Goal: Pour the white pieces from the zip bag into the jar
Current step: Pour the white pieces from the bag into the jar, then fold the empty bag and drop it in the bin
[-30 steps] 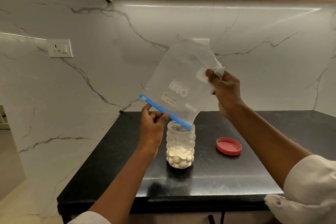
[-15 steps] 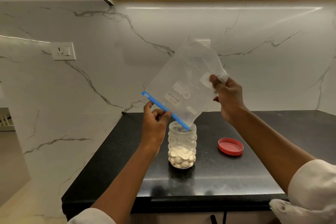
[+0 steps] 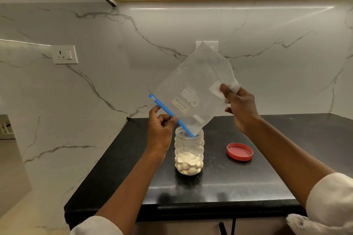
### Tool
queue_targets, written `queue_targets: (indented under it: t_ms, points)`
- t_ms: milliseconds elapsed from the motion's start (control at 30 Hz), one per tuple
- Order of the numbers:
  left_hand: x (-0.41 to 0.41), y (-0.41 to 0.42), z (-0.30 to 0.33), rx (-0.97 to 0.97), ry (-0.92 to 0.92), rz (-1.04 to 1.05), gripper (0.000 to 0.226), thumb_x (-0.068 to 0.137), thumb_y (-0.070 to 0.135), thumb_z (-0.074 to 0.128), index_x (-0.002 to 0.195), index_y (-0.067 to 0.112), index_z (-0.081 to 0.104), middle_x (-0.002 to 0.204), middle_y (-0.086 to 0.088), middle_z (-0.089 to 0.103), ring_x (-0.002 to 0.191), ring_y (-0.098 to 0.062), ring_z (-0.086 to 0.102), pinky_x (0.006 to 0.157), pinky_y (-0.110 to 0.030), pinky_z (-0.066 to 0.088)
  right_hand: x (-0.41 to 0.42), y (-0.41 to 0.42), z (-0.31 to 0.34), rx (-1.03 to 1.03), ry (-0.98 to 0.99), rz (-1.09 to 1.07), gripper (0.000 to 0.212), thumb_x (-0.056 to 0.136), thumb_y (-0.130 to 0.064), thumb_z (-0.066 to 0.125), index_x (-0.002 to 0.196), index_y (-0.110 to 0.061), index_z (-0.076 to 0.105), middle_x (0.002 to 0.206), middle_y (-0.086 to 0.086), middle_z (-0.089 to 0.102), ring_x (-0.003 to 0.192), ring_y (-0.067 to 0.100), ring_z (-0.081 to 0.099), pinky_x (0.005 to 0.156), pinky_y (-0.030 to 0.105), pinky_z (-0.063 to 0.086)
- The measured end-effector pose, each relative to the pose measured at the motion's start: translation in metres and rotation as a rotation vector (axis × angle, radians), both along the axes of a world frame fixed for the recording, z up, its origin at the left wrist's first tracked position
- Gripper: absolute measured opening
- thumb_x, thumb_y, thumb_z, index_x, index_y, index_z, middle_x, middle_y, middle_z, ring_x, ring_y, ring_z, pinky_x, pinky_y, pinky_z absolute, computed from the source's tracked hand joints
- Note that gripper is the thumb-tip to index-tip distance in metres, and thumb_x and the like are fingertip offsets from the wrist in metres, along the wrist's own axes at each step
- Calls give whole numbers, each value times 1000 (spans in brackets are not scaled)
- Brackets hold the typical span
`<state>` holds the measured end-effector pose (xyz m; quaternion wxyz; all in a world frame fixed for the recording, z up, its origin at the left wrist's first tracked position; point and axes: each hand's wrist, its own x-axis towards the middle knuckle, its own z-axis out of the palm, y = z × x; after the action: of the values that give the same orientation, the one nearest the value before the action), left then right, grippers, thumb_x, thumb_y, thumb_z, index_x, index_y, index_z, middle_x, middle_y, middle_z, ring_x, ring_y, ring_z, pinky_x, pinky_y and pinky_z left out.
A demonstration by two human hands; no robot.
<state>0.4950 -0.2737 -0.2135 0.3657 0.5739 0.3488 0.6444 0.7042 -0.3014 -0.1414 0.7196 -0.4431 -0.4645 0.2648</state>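
We find the left hand [image 3: 161, 129] pinching the zip bag [image 3: 193, 97] at its blue edge, the right hand [image 3: 239, 108] pinching its raised corner. The bag looks empty, and its low corner dips into the jar [image 3: 189, 152]. We advise shaking it there so stragglers join the white pieces [image 3: 188, 164].

Clear zip bag [image 3: 193, 89] upended, blue mouth in jar [image 3: 189, 153], white pieces [image 3: 188, 164] inside

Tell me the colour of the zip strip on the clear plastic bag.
Blue: the zip strip along the mouth of the clear plastic bag, seen in the head view.

Lid [image 3: 240, 152] right of jar [image 3: 189, 152]
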Motion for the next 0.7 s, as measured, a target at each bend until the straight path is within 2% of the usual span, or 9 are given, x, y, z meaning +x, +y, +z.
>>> queue_targets:
  t_ms: [100, 200, 300, 367, 467, 600, 700]
  points:
    - [0, 1, 1, -2, -16, -1, 57, 91, 17, 68, 139, 24, 39, 90, -4, 70, 89, -7, 66, 74, -16, 47, 7, -5, -7, -54, -3, 44, 20, 89, -35, 67, 101, -19, 68, 102, 3, 68, 92, 20, 60, 71, 35, 47]
    - [-2, 1, 2, 23, 9, -10, 53, 91, 16, 68, 136, 27, 41, 87, -3, 70, 84, -1, 66, 69, -9, 49, 21, -13, -12, -43, 55, 45, 20, 88, -35, 69, 99, -19, 69, 98, 1, 71, 90, 18, 63, 67, 31, 48]
    - [-2, 2, 6, 57, 50, -9, 54, 90, 15, 69, 135, 27, 40, 88, -4, 69, 86, -4, 67, 70, -8, 49, 27, -18, -16, -58, 50, 25, 24, 87, -32, 69, 103, -14, 68, 102, 4, 70, 92, 20, 62, 67, 33, 47]
    - [-1, 3, 8, 76, 63, -5, 54, 90, 14, 69, 134, 26, 40, 87, -3, 69, 85, -5, 66, 70, -7, 49, 28, -19, -12, -45, 60, 17, 21, 87, -31, 70, 102, -16, 68, 105, 6, 69, 93, 20, 62, 68, 33, 47]
    - [2, 2, 9, 103, 76, 18, 52, 90, 13, 68, 132, 27, 40, 86, -2, 68, 82, -1, 65, 71, -4, 47, 24, -22, -4, 3, 66, 28, 11, 87, -31, 70, 94, -22, 68, 98, 1, 71, 90, 18, 64, 68, 32, 48]
    - [0, 4, 15, 97, 74, 59, 49, 91, 17, 67, 132, 26, 42, 90, -3, 68, 85, -6, 64, 74, -11, 48, 23, -25, -16, -11, 97, 56, 16, 87, -31, 70, 97, -19, 69, 89, -2, 71, 83, 15, 64, 65, 31, 47]
    - [-1, 7, 19, 74, 127, 70, 47, 92, 19, 67, 134, 21, 46, 90, -3, 69, 87, -9, 65, 73, -12, 49, 28, -30, -28, -77, 122, 65, 23, 88, -29, 69, 106, -15, 68, 96, 2, 70, 87, 18, 60, 67, 32, 47]
